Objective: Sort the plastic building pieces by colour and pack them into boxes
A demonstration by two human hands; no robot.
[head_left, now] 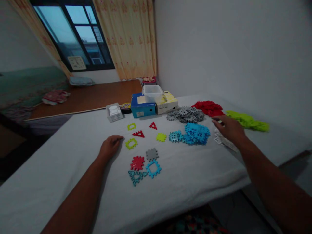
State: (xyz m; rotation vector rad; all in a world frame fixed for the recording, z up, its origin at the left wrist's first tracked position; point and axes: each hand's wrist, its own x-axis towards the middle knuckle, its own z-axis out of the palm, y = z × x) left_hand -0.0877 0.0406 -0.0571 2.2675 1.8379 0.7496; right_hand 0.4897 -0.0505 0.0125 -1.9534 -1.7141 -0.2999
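Observation:
My left hand rests on the white cloth with its fingers curled in, and I see nothing in them. Just right of it lie a lime rectangular frame piece and a red triangle piece. My right hand hovers over a pile of white pieces, thumb and forefinger apart. Nearer me, a red square piece, a grey square piece, a blue square frame and a teal triangle piece lie close together, all with toothed edges.
Piles of blue, grey, red and lime pieces stand on the right. Behind them are a blue box, a yellow box and a clear plastic tub. A wall borders the right side.

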